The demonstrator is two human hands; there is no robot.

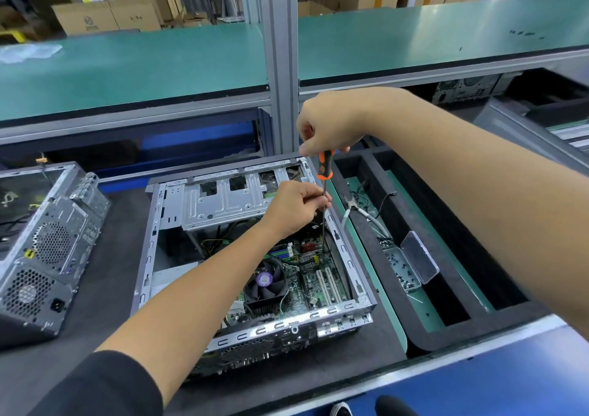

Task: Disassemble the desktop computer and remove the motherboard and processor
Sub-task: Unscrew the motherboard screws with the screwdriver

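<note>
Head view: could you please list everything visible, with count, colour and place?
open case: one, silver, centre mat
motherboard: one, green, inside open case
cooler fan: one, black, on motherboard
screwdriver: one, orange-black handle, upright over motherboard
second case: one, grey, left
screw box: one, clear, lid open, right tray
cartons: several, brown, background
left hand: pinches screwdriver shaft
right hand: grips screwdriver handle
</note>
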